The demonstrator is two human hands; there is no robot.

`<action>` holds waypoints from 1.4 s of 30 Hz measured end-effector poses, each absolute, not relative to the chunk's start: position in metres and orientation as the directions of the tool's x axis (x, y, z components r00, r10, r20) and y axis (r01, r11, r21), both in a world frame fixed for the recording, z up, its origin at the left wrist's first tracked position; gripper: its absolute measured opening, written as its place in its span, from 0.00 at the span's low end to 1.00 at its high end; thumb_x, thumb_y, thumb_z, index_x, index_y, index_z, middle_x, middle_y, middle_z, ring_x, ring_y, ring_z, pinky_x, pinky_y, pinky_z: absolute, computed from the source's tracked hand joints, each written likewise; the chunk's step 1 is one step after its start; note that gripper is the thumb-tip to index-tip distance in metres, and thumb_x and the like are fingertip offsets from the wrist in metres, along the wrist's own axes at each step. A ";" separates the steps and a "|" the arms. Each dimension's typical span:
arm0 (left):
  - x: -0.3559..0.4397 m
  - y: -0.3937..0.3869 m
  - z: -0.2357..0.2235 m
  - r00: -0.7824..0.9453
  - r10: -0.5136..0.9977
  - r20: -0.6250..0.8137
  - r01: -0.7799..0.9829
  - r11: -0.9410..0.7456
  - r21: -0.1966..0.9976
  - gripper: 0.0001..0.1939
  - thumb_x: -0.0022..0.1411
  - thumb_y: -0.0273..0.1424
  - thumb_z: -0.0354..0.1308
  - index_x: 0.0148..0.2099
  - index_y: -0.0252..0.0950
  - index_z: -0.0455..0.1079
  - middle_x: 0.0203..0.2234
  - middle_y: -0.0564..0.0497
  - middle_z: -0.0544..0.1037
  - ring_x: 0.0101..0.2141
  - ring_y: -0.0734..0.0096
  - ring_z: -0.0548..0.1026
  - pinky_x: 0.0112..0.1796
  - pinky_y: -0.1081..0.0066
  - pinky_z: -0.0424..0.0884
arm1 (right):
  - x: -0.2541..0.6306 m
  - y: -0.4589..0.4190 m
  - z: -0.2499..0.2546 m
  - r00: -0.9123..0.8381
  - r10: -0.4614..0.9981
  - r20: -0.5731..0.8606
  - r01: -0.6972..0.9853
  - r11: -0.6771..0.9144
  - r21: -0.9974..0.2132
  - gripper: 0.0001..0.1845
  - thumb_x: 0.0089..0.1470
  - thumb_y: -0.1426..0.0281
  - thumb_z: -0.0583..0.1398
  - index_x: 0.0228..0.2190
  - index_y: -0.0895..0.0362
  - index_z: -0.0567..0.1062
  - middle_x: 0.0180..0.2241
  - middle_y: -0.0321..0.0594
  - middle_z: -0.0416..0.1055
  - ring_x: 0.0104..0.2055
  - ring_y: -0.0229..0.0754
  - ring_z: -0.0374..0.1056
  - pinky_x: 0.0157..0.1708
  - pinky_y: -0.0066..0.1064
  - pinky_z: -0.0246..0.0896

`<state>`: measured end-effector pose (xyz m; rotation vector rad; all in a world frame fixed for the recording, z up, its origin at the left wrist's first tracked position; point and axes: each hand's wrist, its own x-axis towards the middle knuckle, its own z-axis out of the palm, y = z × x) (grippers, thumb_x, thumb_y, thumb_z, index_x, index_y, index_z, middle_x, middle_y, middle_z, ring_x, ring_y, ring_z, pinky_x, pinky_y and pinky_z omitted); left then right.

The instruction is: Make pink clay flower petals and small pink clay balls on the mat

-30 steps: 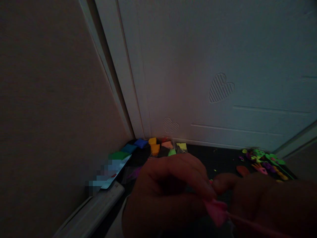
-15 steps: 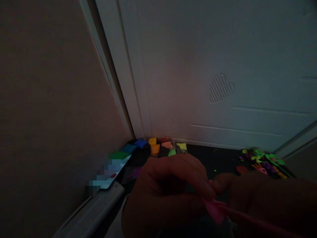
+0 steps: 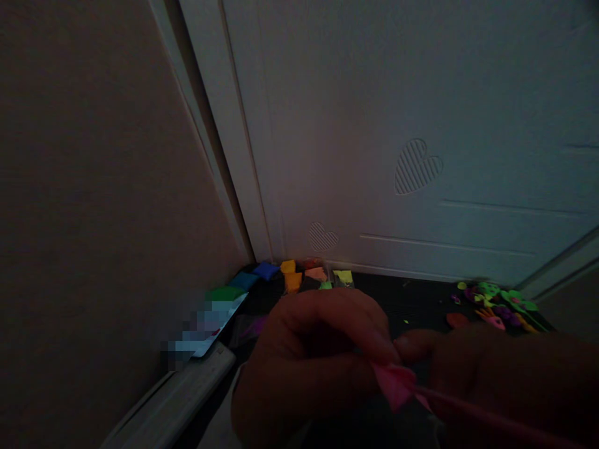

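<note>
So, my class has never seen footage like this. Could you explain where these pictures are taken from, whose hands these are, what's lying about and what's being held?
There is no machine here: these are a person's bare hands, seen by one camera worn on that person's head, looking forward and down. The left hand pinches a soft-looking pink piece between finger and thumb. The right hand is close beside it; a thin pink strand runs below it, but it is too dark to tell what it grips. Beyond, on a dark surface, are colourful packets, including a blue one and an orange one. Small bright shapes lie to the right, including a green flower.
</note>
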<state>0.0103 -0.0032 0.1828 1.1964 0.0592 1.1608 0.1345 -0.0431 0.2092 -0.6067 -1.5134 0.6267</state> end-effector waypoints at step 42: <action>0.020 -0.010 0.179 0.423 0.859 0.288 -0.724 0.130 0.678 0.04 0.43 0.27 0.61 0.26 0.40 0.70 0.23 0.56 0.71 0.26 0.79 0.67 0.29 0.77 0.64 | 0.146 -0.051 0.189 0.019 0.661 0.750 0.171 0.737 -0.654 0.13 0.45 0.54 0.52 0.26 0.45 0.71 0.21 0.29 0.70 0.32 0.34 0.69 0.24 0.20 0.63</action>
